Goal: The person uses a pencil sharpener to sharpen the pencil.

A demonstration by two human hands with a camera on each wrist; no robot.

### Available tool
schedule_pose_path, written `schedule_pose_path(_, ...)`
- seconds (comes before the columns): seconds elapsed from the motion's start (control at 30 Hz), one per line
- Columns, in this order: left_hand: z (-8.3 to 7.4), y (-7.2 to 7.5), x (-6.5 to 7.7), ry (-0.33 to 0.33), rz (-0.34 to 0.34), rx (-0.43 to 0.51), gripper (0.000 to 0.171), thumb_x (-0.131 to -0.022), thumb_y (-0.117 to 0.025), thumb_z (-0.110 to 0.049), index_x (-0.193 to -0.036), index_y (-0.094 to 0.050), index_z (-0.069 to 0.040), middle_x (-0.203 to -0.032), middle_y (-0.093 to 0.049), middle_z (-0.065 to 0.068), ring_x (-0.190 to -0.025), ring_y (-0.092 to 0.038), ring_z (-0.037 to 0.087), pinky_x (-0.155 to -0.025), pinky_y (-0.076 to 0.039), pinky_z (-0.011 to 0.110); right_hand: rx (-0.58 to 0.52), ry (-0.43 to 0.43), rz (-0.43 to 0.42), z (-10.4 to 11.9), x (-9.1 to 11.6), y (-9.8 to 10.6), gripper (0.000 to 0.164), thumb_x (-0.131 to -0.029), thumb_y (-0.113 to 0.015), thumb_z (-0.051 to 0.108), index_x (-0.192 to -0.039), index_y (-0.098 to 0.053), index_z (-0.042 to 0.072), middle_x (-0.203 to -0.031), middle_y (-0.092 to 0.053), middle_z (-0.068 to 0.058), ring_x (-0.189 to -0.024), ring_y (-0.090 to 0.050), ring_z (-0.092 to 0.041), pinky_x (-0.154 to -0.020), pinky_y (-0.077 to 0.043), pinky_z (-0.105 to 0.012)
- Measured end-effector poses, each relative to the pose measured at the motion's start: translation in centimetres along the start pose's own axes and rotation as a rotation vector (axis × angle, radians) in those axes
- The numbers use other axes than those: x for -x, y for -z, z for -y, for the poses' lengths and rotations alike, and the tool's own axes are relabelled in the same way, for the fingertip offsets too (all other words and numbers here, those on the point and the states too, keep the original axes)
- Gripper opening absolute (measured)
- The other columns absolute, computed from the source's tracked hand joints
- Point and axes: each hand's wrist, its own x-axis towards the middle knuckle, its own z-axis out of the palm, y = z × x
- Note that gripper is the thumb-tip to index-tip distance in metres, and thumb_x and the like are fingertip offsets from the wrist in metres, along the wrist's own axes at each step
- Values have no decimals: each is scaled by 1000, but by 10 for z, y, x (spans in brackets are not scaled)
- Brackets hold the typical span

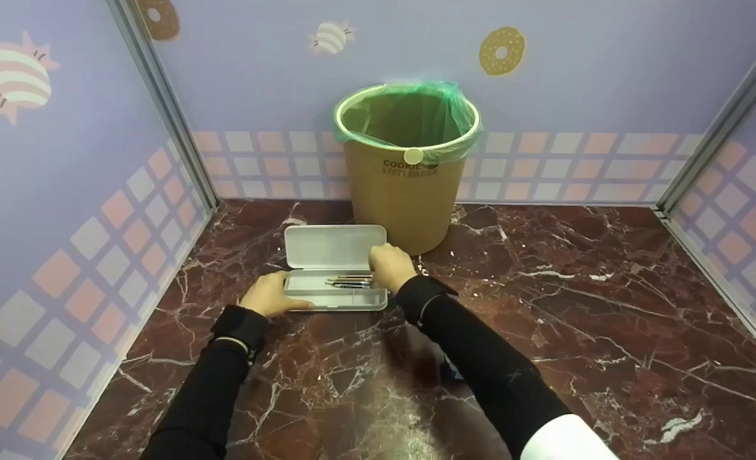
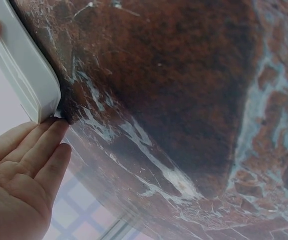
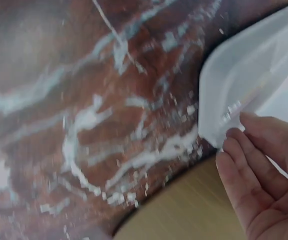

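Note:
A white plastic pencil case [image 1: 307, 281] lies on the table with its lid [image 1: 333, 246] raised at the back. Several slim pens [image 1: 349, 282] rest in its rear compartment. At the left end my left hand [image 1: 267, 295] holds the case, the thumb along the front side and the fingertips [image 2: 58, 125] against the end. My right hand [image 1: 392, 267] is at the rear right corner, with thumb and fingertips [image 3: 231, 145] on the case's edge. This hand covers part of the lid and the corner in the head view.
A brown bin [image 1: 403, 198] with a green liner [image 1: 457, 108] stands right behind the case, close to the right hand. White bits [image 1: 473, 294] are scattered over the marbled table [image 1: 544, 358]. Patterned walls [image 1: 256, 83] enclose the back and sides. A small dark item [image 1: 451, 368] is partly hidden by the right forearm.

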Motion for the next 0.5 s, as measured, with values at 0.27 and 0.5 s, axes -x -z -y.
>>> schedule_pose_path(0.27, 2, 1, 1, -1, 2, 4, 81, -78, -86, -38, -138, -57, 7, -128, -67, 31, -114, -67, 45, -101, -51, 56, -45, 72, 39, -8, 15, 41, 12, -81, -81, 7, -90, -79, 0, -99, -79, -16, -92, -75, -37, -83, -60, -50)
schedule_pose_path(0.5, 2, -1, -1, -4, 5, 10, 82, -78, -86, -40, -138, -56, 9, -128, -67, 32, -115, -66, 46, -101, -51, 57, -52, 197, 47, -16, 47, 77, 17, -84, -81, 17, -95, -81, 4, -97, -81, -12, -89, -76, -32, -86, -61, -45)
